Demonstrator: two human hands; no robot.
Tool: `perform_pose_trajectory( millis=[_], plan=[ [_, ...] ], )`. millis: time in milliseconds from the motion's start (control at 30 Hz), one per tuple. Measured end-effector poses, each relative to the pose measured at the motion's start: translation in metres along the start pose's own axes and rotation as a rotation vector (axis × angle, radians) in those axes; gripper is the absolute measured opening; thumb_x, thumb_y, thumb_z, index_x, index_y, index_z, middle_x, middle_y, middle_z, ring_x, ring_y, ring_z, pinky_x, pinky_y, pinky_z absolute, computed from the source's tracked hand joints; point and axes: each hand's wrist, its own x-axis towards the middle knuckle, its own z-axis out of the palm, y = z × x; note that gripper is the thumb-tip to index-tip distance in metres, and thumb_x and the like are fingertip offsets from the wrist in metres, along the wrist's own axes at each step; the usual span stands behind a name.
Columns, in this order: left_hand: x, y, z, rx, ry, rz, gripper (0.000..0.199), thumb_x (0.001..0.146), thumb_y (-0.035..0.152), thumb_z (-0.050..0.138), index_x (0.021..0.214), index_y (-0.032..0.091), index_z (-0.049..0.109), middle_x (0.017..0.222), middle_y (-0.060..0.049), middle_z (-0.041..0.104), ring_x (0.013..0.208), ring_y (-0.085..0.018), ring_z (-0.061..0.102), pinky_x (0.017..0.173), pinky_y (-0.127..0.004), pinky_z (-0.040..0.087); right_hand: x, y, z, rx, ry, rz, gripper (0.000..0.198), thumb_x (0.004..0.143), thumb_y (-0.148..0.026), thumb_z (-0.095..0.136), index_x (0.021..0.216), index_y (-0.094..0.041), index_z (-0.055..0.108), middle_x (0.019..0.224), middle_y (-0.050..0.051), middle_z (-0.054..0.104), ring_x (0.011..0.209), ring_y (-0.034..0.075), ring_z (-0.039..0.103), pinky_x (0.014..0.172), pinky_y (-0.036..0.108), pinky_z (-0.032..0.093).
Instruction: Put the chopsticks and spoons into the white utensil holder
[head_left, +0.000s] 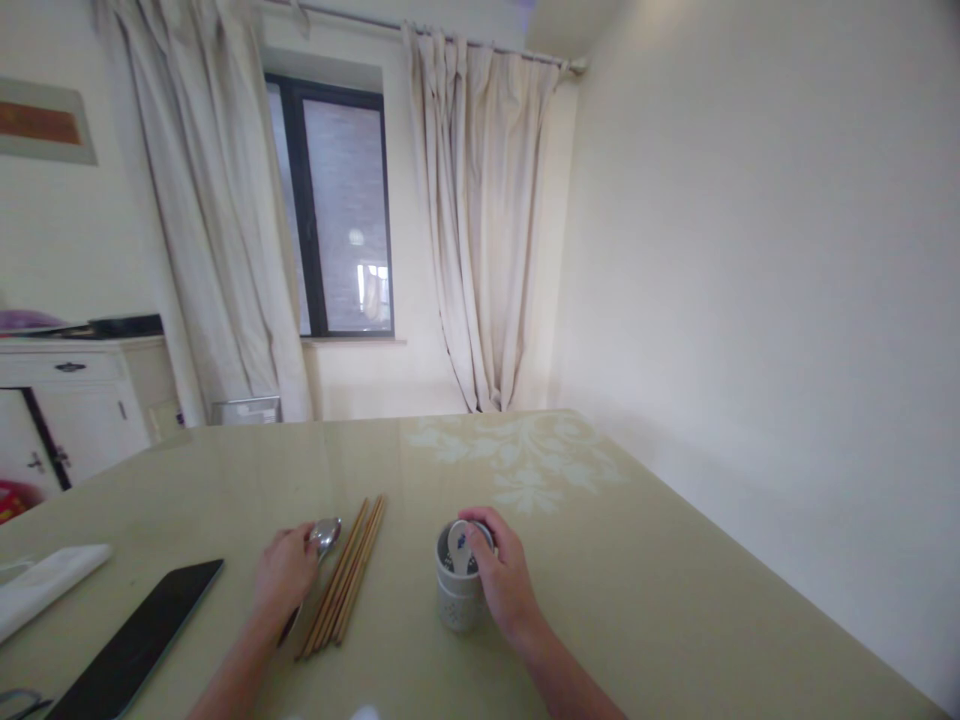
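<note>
My left hand (pixel 289 572) is closed on a metal spoon (pixel 327 535). The shiny bowl sticks out past the fingers, and a handle end shows below the hand, near the table. Just right of it, several wooden chopsticks (pixel 346 580) lie side by side on the table. A pale grey utensil holder (pixel 459 605) with small holes stands upright farther right. Inside it, bowl end up, is a white spoon (pixel 457 548) with a blue mark. My right hand (pixel 510 580) is closed at the holder's rim, thumb and fingertips at this spoon's head; the palm side is hidden.
A black tablet-like slab (pixel 142 640) lies at the table's left, beside a white flat object (pixel 49 585). Part of a thin dark looped item (pixel 22 700) shows in the bottom left corner. The glossy table (pixel 637 600) runs along a white wall at right.
</note>
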Motion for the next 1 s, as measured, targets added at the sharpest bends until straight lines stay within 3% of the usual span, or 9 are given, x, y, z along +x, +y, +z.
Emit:
perform_pose_trajectory(
  millis=[100, 200, 333, 433, 500, 667, 767, 867, 1000],
  plan=[
    [-0.008, 0.012, -0.004, 0.046, 0.035, 0.051, 0.037, 0.089, 0.025, 0.047, 0.105, 0.013, 0.078, 0.112, -0.023, 0.078, 0.112, -0.038, 0.072, 0.105, -0.049, 0.050, -0.003, 0.000, 0.002, 0.007, -0.017, 0.009, 0.040, 0.099, -0.057, 0.061, 0.107, -0.022, 0.077, 0.101, 0.008, 0.078, 0.096, 0.027, 0.072, 0.088, 0.037, 0.055],
    [-0.026, 0.052, -0.012, -0.119, 0.107, 0.187, 0.045, 0.094, 0.037, 0.043, 0.114, 0.014, 0.076, 0.124, -0.021, 0.075, 0.111, -0.035, 0.071, 0.102, -0.047, 0.053, -0.008, 0.000, 0.005, 0.005, -0.035, 0.009, 0.051, 0.100, -0.067, 0.058, 0.119, -0.022, 0.074, 0.113, 0.010, 0.078, 0.107, 0.028, 0.071, 0.096, 0.038, 0.054],
    [-0.060, 0.133, -0.018, -0.466, -0.216, 0.376, 0.039, 0.093, 0.050, 0.054, 0.104, 0.022, 0.079, 0.104, -0.012, 0.080, 0.093, -0.029, 0.074, 0.078, -0.036, 0.058, -0.012, 0.002, 0.008, 0.032, -0.075, 0.012, 0.061, 0.100, -0.072, 0.055, 0.134, -0.023, 0.065, 0.113, 0.010, 0.076, 0.106, 0.028, 0.071, 0.097, 0.038, 0.054],
    [-0.078, 0.177, -0.022, -0.292, -0.340, 0.543, 0.017, 0.085, 0.034, 0.067, 0.092, 0.026, 0.081, 0.101, -0.008, 0.080, 0.095, -0.027, 0.072, 0.087, -0.037, 0.054, -0.013, 0.004, 0.009, 0.117, -0.111, -0.011, 0.060, 0.101, -0.070, 0.055, 0.139, -0.023, 0.058, 0.109, 0.008, 0.075, 0.100, 0.026, 0.072, 0.091, 0.036, 0.056],
    [-0.083, 0.189, -0.024, -0.199, -0.352, 0.585, 0.012, 0.082, 0.026, 0.069, 0.083, 0.026, 0.080, 0.098, -0.008, 0.079, 0.100, -0.028, 0.071, 0.095, -0.039, 0.051, -0.012, 0.005, 0.009, 0.147, -0.125, -0.031, 0.062, 0.099, -0.069, 0.059, 0.140, -0.023, 0.057, 0.110, 0.008, 0.075, 0.098, 0.025, 0.072, 0.088, 0.036, 0.057],
    [-0.069, 0.171, -0.028, -0.558, -0.285, 0.518, 0.021, 0.090, 0.041, 0.066, 0.093, 0.025, 0.079, 0.103, -0.008, 0.081, 0.101, -0.028, 0.073, 0.094, -0.039, 0.054, -0.010, 0.009, 0.010, 0.124, -0.121, -0.002, 0.063, 0.098, -0.070, 0.060, 0.138, -0.022, 0.057, 0.106, 0.008, 0.074, 0.095, 0.025, 0.071, 0.086, 0.036, 0.056],
    [-0.050, 0.137, -0.033, -0.884, -0.149, 0.284, 0.038, 0.082, 0.059, 0.073, 0.097, 0.023, 0.072, 0.094, -0.006, 0.081, 0.092, -0.027, 0.074, 0.089, -0.039, 0.058, -0.010, 0.011, 0.010, 0.085, -0.109, 0.031, 0.066, 0.097, -0.073, 0.058, 0.138, -0.021, 0.057, 0.106, 0.008, 0.072, 0.096, 0.025, 0.070, 0.088, 0.036, 0.055],
    [-0.031, 0.097, -0.040, -1.136, -0.062, -0.029, 0.050, 0.068, 0.060, 0.084, 0.099, 0.025, 0.065, 0.083, -0.001, 0.077, 0.080, -0.022, 0.074, 0.081, -0.036, 0.060, -0.010, 0.010, 0.007, 0.050, -0.107, 0.037, 0.066, 0.097, -0.074, 0.057, 0.138, -0.021, 0.058, 0.107, 0.008, 0.071, 0.099, 0.026, 0.069, 0.091, 0.037, 0.055],
    [-0.018, 0.054, -0.049, -0.989, 0.027, -0.299, 0.047, 0.072, 0.052, 0.077, 0.110, 0.023, 0.069, 0.075, 0.001, 0.071, 0.068, -0.019, 0.070, 0.060, -0.027, 0.052, -0.010, 0.008, 0.004, 0.037, -0.110, 0.033, 0.064, 0.098, -0.072, 0.059, 0.138, -0.022, 0.060, 0.112, 0.009, 0.073, 0.108, 0.028, 0.068, 0.097, 0.038, 0.053]
  ],
)
